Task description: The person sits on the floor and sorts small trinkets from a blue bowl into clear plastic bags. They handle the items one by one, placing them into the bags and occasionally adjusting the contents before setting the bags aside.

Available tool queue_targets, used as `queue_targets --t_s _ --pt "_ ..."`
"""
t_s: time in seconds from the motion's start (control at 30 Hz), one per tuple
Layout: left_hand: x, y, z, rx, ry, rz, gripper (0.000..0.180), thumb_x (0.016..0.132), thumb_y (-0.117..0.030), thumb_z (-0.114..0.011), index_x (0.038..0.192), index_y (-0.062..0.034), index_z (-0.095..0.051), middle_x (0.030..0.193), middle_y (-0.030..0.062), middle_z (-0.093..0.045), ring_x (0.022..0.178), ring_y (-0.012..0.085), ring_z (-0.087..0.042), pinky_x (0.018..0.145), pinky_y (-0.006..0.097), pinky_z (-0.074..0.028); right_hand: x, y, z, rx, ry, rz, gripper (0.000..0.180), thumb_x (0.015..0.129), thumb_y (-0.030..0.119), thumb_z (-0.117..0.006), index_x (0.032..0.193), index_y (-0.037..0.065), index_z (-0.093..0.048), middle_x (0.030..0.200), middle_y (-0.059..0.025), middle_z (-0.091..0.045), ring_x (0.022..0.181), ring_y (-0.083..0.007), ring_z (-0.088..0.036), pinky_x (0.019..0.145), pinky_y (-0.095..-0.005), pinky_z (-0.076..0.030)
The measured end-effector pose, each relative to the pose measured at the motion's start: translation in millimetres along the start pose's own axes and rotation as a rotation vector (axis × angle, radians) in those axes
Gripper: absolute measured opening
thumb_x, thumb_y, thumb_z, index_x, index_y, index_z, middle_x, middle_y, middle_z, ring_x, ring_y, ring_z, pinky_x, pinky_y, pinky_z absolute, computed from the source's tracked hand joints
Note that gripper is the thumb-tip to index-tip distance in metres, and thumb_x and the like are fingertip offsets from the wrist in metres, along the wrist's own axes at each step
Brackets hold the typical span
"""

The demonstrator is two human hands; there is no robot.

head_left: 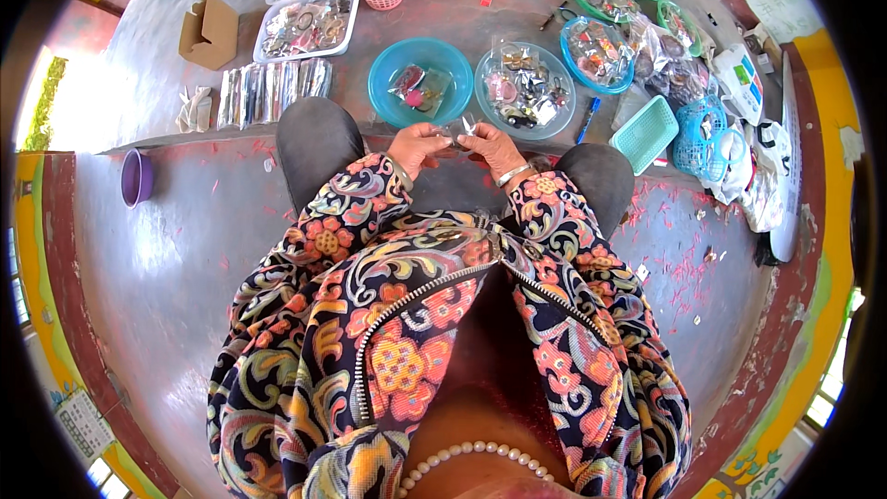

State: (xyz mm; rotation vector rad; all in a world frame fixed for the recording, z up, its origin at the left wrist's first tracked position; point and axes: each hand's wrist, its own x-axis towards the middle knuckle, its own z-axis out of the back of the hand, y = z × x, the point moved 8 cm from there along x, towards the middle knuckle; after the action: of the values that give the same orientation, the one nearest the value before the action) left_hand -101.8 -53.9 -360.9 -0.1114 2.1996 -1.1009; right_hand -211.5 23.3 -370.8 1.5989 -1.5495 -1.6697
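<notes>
My left hand (419, 148) and my right hand (496, 151) come close together above my lap, just in front of the raised surface's edge. Fingers of both are pinched closed. A small whitish, shiny piece (468, 126) sticks up from my right fingertips; its kind is too small to make out. Whatever lies between my left fingertips is mostly hidden. Right ahead of my left hand stands a blue basin (377, 97) with small clear packets (434, 92) in it. Beyond my right hand, a pale clear-blue basin (484, 115) holds many small packaged trinkets (540, 92).
A row of flat packets (275, 92), a cardboard box (208, 32) and a white tray (346, 32) stand left. Rightward are a blue pen (589, 120), a mint basket (644, 134) and a blue-rimmed basket (597, 86). A purple bucket (137, 178) sits on the lower floor.
</notes>
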Motion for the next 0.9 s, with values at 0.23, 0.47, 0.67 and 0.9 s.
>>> queue_targets --t_s 0.23,0.47,0.67,0.9 --pt "-3.8 0.8 -8.5 0.111 0.07 -0.012 0.027 0.077 -0.014 -0.059 0.099 -0.0041 -0.047 0.09 0.0049 -0.059 0.081 0.0185 -0.061 0.044 0.017 -0.037 4.0 -6.8 0.0 -0.005 0.049 0.002 0.017 0.069 0.016 -0.065 0.08 0.005 -0.059 0.075 0.0008 -0.057 0.069 -0.0093 -0.051 0.062 -0.0256 -0.041" --pt "1.3 5.2 0.1 0.084 0.033 0.009 0.018 0.079 -0.014 -0.056 0.092 -0.0041 -0.049 0.089 0.0067 -0.059 0.078 0.0184 -0.062 0.045 0.019 -0.038 8.2 -6.4 3.7 -0.043 0.025 0.021 0.016 0.069 0.014 -0.065 0.08 0.003 -0.06 0.073 0.0006 -0.058 0.061 -0.0081 -0.05 0.058 -0.0223 -0.041" --pt "7.0 16.0 11.6 0.113 -0.014 0.073 0.016 0.076 -0.016 -0.06 0.085 -0.0048 -0.053 0.074 0.0048 -0.06 0.07 0.0156 -0.062 0.045 0.018 -0.036 0.8 2.9 -3.6 -0.02 0.09 0.017 0.019 0.07 0.016 -0.066 0.081 0.002 -0.06 0.075 -0.0006 -0.058 0.061 -0.0068 -0.05 0.056 -0.0194 -0.041" --pt "-3.6 7.0 0.8 0.22 0.015 0.096 0.021 0.073 -0.021 -0.065 0.084 -0.0043 -0.057 0.078 0.005 -0.061 0.069 0.0132 -0.061 0.045 0.018 -0.034 2.6 -2.6 2.0 0.012 0.048 0.009 0.02 0.071 0.015 -0.066 0.086 0.002 -0.062 0.075 -0.0015 -0.059 0.062 -0.0079 -0.052 0.056 -0.0199 -0.042"
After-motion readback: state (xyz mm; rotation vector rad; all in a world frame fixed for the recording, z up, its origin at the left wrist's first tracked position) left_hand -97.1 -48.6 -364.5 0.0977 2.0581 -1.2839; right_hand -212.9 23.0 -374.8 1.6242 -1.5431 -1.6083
